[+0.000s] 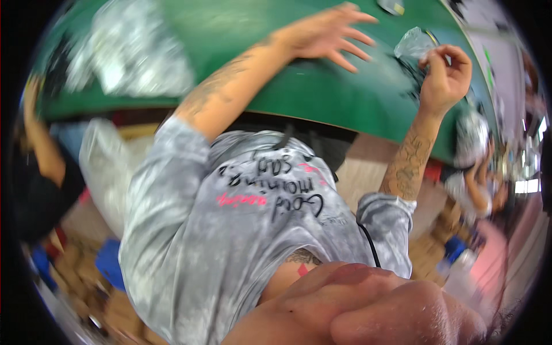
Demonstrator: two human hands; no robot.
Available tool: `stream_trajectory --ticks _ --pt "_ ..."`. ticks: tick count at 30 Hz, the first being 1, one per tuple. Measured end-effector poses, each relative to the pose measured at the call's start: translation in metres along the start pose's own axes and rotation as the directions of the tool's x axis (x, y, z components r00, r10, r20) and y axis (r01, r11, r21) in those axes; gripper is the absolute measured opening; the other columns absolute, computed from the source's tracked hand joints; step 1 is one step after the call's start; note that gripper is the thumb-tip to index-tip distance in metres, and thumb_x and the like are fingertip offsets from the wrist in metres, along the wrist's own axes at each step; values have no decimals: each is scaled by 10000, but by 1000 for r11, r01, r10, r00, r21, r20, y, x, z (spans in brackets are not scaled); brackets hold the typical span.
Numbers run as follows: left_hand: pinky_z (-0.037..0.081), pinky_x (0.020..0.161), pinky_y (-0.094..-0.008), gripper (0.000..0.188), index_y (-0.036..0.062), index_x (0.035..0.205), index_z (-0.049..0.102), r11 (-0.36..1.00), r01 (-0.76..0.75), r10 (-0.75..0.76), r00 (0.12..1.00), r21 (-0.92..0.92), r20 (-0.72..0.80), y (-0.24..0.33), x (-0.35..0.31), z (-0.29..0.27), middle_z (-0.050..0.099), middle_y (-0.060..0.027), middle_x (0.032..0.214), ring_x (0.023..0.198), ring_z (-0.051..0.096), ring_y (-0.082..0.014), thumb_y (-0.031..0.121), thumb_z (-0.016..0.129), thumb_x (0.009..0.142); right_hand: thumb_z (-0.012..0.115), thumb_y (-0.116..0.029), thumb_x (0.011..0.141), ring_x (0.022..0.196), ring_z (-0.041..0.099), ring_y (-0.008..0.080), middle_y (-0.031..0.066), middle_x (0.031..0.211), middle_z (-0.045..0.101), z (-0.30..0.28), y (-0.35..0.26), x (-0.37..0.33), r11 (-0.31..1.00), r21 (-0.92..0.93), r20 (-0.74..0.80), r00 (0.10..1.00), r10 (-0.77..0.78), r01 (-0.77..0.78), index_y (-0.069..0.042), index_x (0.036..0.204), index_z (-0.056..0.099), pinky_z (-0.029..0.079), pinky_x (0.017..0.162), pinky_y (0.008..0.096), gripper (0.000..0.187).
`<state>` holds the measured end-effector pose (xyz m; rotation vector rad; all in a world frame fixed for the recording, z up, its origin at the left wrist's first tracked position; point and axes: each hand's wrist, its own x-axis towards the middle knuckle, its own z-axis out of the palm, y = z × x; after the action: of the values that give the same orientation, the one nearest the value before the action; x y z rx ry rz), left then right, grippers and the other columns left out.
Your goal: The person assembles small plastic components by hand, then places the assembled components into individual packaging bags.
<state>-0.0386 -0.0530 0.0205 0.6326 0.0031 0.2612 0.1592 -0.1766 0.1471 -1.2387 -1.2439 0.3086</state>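
Note:
My left hand [328, 35] is stretched over the green table [241, 29], fingers spread and nothing in them. To its right my right hand [445, 80] is closed in a pinch, thumb against fingers. At those fingertips a small transparent plastic bag [413, 43] sticks out to the left, and my hand appears to grip its edge. Just behind the bag a dark and yellow curved strip shows, too blurred to name. Thin black cables [407, 70] lie on the table beside my right hand.
A large heap of transparent plastic bags [135, 52] lies at the table's left. Another small packet [392, 6] rests at the far edge. A filled plastic bag [471, 138] stands right. Other people work at both sides; a blue bin [110, 264] and cardboard boxes stand behind me.

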Motion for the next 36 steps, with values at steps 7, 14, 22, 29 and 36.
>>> stream_trajectory --ticks 7,14,22,29,36 --pt "566 729 -314 190 39 1059 686 863 -479 428 861 -160 -274 -7 0 -47 707 -81 987 848 676 -175 196 585 1021 669 91 805 919 725 273 164 1034 725 167 -48 -31 742 -438 676 730 -100 507 -4 1044 700 572 788 346 259" --pt "548 572 -359 172 40 964 677 949 -305 262 903 -80 -340 9 3 -32 711 -103 858 704 670 -210 211 662 977 628 78 757 1038 690 365 163 1042 720 308 -109 -106 827 365 854 199 -480 429 -57 1066 703 558 875 435 345" --pt "585 685 -404 215 -18 992 575 911 -403 362 882 -85 -301 10 1 -38 658 -149 872 836 708 -296 -72 595 785 611 -158 901 902 710 372 209 902 734 334 -16 -26 745 -390 881 456 130 542 -50 1098 746 556 819 429 262" --pt "590 710 -420 382 -85 1159 527 906 -415 366 870 -88 -331 12 8 -26 646 -218 984 880 722 -335 -149 535 782 710 -284 888 955 708 343 158 955 740 354 -27 -44 820 -307 933 324 158 484 -99 1074 768 554 895 436 268" --pt "514 609 -308 107 73 1024 628 475 -878 879 471 -59 68 -3 38 -87 592 -45 728 613 574 -136 82 538 968 675 -91 930 790 677 191 103 916 723 295 -85 -10 998 28 774 630 -56 55 18 939 672 558 673 310 110"
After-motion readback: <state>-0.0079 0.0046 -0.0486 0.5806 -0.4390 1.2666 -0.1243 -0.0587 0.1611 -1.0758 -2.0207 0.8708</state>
